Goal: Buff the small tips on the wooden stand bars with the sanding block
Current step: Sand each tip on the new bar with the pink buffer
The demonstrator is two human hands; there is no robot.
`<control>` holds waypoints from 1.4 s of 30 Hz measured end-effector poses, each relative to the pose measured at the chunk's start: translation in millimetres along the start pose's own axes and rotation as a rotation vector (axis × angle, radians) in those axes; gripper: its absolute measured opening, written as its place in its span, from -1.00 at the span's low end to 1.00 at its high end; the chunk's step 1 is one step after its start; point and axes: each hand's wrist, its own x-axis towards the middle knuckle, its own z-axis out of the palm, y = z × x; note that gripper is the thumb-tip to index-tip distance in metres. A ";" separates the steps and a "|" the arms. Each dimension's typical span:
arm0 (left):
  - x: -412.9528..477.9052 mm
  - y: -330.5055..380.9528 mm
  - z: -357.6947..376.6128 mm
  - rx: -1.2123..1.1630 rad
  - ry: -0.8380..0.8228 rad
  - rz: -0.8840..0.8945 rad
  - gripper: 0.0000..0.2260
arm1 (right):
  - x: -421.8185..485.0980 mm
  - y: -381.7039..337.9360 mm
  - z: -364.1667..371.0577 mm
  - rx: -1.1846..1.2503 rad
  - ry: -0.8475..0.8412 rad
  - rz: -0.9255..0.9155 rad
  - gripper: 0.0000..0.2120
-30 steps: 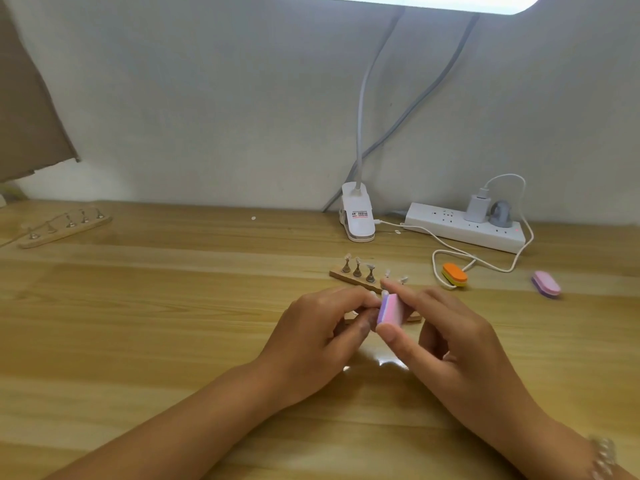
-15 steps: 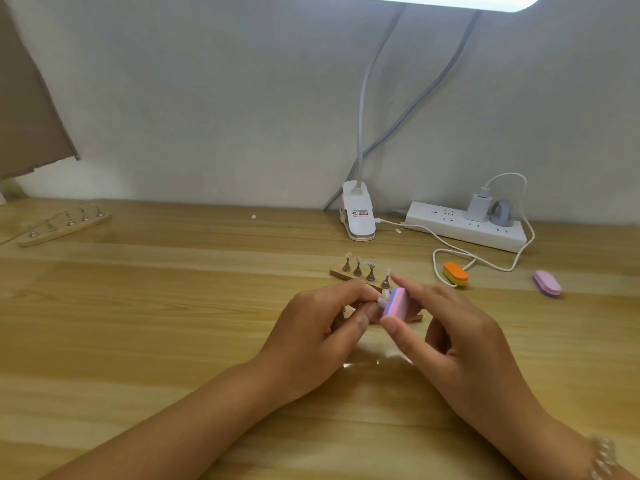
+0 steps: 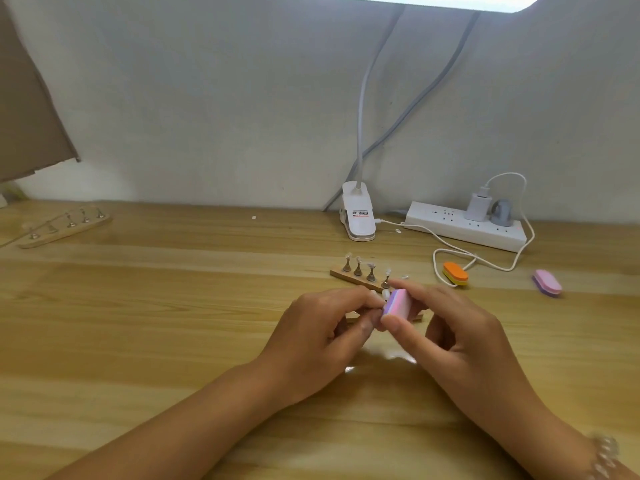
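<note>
grip, right hand point(image 3: 460, 337): thumb on the near end and forefinger on the far end pinch the sanding block point(image 3: 398, 304). other fingers curl loosely beneath it.
block condition: pink with a purple band, tilted, held clear of the table point(image 3: 173, 323).
grip, left hand point(image 3: 311, 344): thumb and forefinger closed tight on a small tip point(image 3: 385, 294), pale, showing just past the fingertips. remaining fingers curled under.
contact: purple edge of the block lies against the pinched tip, directly between the two hands.
stand bar point(image 3: 341, 273): wooden, flat on the table, just behind the grip and running under it. its right end shows past the block.
pegs point(image 3: 357, 270): four metal ones with pale tips stand upright on the bar, the nearest just behind the block.
peg under the pinched tip: hidden by the fingers. cannot tell whether it sits on the bar.
second bar point(image 3: 65, 230): well to the left of the grip, close to the wall, carrying a row of pegs.
orange block point(image 3: 455, 273): right of the grip and a little behind it, on the table.
pink block point(image 3: 547, 281): further right, well apart from the grip.
lamp clip point(image 3: 358, 216): far behind the grip, at the wall.
power strip point(image 3: 464, 230): right of the clip, at the wall, two plugs in it.
bracelet point(image 3: 604, 455): on the right wrist.
</note>
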 end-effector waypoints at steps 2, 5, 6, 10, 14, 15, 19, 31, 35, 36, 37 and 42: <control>0.3 0.2 0.2 -0.006 0.005 0.009 -0.90 | 1.4 1.3 -1.0 -0.011 0.023 0.035 -0.50; 0.4 -1.1 0.9 -0.009 0.019 0.000 -0.88 | -1.4 -2.3 1.8 -0.078 0.001 -0.024 -0.53; 0.4 -1.3 0.7 -0.004 0.022 -0.005 -0.86 | -2.4 -3.4 2.3 -0.082 -0.015 -0.046 -0.54; 0.2 1.8 -0.4 -0.019 0.035 0.000 -0.91 | 0.3 -0.3 -0.3 -0.034 0.028 0.019 -0.59; 0.3 3.5 -1.6 -0.025 0.034 -0.006 -0.91 | -0.3 -1.1 1.5 -0.072 0.020 -0.017 -0.57; 0.3 4.1 -1.7 -0.018 0.035 -0.003 -0.91 | -1.2 -1.9 2.1 -0.066 0.010 -0.032 -0.56; 0.7 5.6 -2.1 -0.024 0.017 -0.018 -0.91 | 0.7 0.1 0.3 -0.029 0.031 0.020 -0.64; -0.8 5.0 -2.5 -0.007 0.012 -0.021 -0.90 | 0.3 -2.4 0.4 -0.067 0.042 0.006 -0.59; -1.7 4.5 -0.5 0.089 -0.011 0.001 -0.84 | -3.9 -7.1 3.4 -0.123 -0.017 -0.079 -0.56; -1.5 4.5 0.2 0.107 0.007 0.007 -0.84 | -3.3 -7.0 3.3 -0.123 -0.011 -0.074 -0.58; -1.0 4.3 0.5 0.105 0.041 0.003 -0.85 | -2.0 -6.5 2.5 -0.107 0.011 -0.051 -0.59; 2.8 0.4 -2.7 0.070 0.247 -0.089 -0.87 | 3.8 -2.8 -2.7 0.074 0.100 0.121 -0.60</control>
